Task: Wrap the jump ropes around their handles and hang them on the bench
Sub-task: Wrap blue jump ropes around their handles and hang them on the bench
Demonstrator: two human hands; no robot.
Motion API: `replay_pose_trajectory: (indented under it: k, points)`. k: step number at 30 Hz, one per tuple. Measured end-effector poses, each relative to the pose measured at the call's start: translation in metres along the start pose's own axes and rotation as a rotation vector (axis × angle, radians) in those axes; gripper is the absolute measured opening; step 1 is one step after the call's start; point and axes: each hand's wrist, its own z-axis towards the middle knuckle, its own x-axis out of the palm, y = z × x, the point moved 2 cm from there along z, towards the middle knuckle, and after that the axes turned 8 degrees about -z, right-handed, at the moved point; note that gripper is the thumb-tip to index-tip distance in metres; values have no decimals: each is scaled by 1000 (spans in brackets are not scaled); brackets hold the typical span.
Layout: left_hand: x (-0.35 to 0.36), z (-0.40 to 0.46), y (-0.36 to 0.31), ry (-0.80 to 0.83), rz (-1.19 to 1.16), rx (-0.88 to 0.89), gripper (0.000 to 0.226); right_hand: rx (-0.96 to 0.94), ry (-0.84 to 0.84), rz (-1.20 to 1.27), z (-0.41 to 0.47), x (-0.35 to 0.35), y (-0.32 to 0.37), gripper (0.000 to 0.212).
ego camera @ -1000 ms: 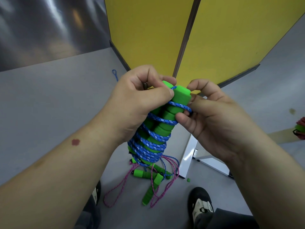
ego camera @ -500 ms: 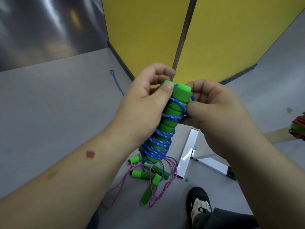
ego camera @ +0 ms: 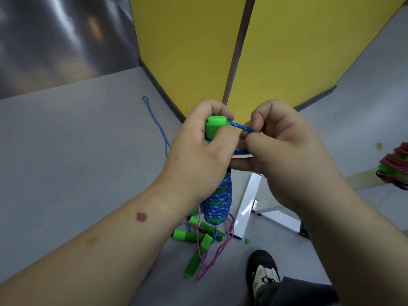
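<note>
My left hand [ego camera: 198, 151] grips the green foam handles [ego camera: 213, 127] of a jump rope, held upright in front of me. Blue rope [ego camera: 217, 204] is coiled tightly round the lower part of the handles. My right hand [ego camera: 280, 146] pinches the blue rope's free end [ego camera: 239, 127], pulled taut to the right from the handle tops. A loose blue loop [ego camera: 154, 122] trails on the floor at the left. On the floor below lie more green handles tangled with pink rope [ego camera: 198, 246]. A wrapped pink rope bundle [ego camera: 395, 166] hangs at the right edge.
Yellow partition panels [ego camera: 198, 51] stand straight ahead, meeting at a dark post. A white metal bench leg [ego camera: 247, 208] and its foot bar sit on the grey floor under my hands. My black and white shoe [ego camera: 263, 272] is at the bottom. A small green cap [ego camera: 247, 240] lies nearby.
My left hand has closed round the handle tops, hiding the upper coils. My right hand drew the rope end out to the right. The view shifted slightly.
</note>
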Motion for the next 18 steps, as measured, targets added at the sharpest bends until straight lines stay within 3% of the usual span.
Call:
replay_pose_trajectory:
  k: [6,12,18]
  points:
    - [30,2,4,24,-9,-17,18,68,-102,-103,-8,-24,7,34]
    - [69,7,6,93,61,-23,20,-13,-187,-808,-16,-76,35,35]
    - [139,27,-3,249,91,41,18,-86,-229,-1200,-23,-140,66,37]
